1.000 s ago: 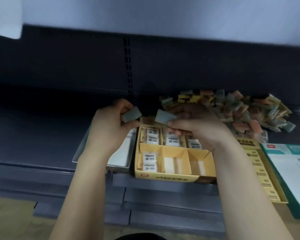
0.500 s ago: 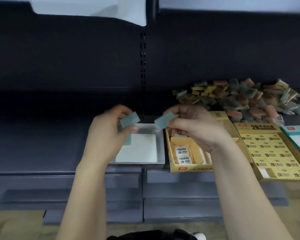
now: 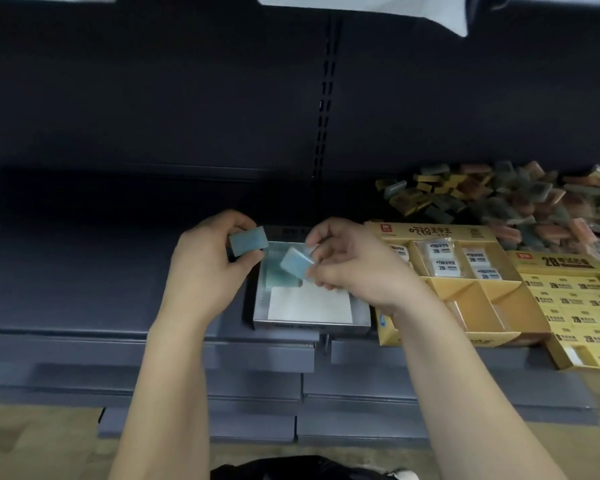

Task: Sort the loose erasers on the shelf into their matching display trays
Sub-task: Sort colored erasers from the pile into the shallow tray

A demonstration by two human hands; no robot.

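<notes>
Dark shop shelf [image 3: 101, 271], with two blue erasers poised at the metal tray [image 3: 309, 328].

The right eraser [image 3: 296, 266], pinched between the thumb and fingertips of the right hand [image 3: 354, 268], hangs tilted just above the tray's back end, where other blue erasers [image 3: 276, 285] already lie. The left eraser [image 3: 248, 240], pinched by the left hand [image 3: 205, 271], sits beside the tray's rear left corner, outside the rim. Let go at that tilt, the right one may land on edge or slide onto the white sheet [image 3: 309, 304]. Dropped early, the left one would miss the tray and land on the shelf. The right wrist hangs close over the yellow tray [image 3: 465, 336], near the shelf's front edge, and could nudge it. The loose pile [image 3: 520, 202] lies behind.
</notes>
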